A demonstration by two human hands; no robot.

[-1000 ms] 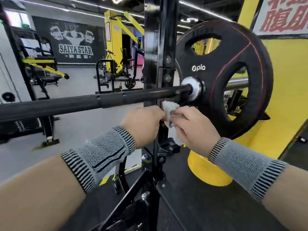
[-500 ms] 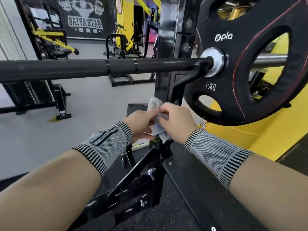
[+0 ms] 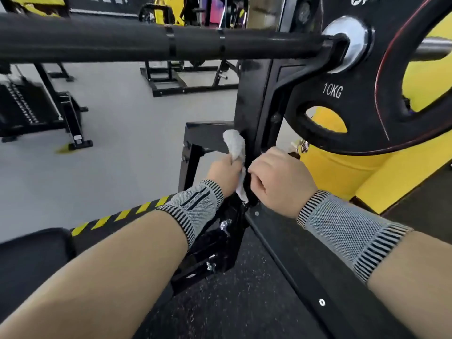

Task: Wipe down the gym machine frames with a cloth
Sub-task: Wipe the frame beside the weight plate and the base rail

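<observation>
Grey gym floor (image 3: pixel 127 133); yellow wall (image 3: pixel 403 182) right; black machines (image 3: pixel 36 106) behind; hazard-striped tape (image 3: pixel 117 216).

Both hands are working low on the black upright post (image 3: pixel 254 111) of the rack. The left hand (image 3: pixel 226 176) is gripping a white cloth (image 3: pixel 235 145), its bunched end sticking up against the post's left face. The right hand (image 3: pixel 281 178) is curling around the post's other side. Above them, a black barbell (image 3: pixel 137 41) is sitting in its hook, carrying a 10KG plate (image 3: pixel 367 94). Grey wristbands (image 3: pixel 342 228) are covering both wrists.

Both hands (image 3: pixel 254 174) and cloth (image 3: pixel 236 146) moved down the upright (image 3: pixel 256 113).
</observation>
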